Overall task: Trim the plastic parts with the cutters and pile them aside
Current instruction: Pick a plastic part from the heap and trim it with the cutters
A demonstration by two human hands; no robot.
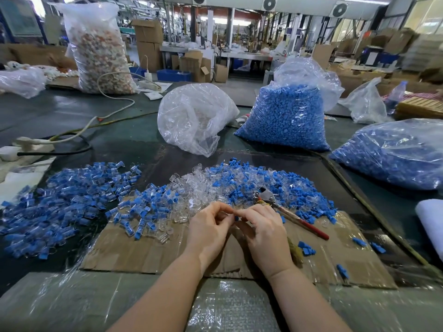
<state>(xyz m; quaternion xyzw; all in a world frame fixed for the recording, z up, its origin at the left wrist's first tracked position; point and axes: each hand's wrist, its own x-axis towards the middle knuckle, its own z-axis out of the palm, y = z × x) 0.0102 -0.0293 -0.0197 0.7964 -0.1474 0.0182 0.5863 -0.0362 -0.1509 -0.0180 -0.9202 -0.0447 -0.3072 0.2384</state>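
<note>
A cardboard sheet point(134, 252) is spread on the near tabletop point(60, 305). Above it, a small blue part point(236, 218) is pinched between the curled fingers of the left hand point(208, 230) and the right hand point(265, 232). The cutters point(285, 209) lie just right of the hands, untouched. Beyond, mixed parts point(215, 188) are heaped; a pile point(60, 207) lies left. Farther off stand bags of blue pieces point(285, 118).

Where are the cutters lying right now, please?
In the head view, the cutters lie unheld on the cardboard, just right of the right hand, jaws among the blue parts.
</note>
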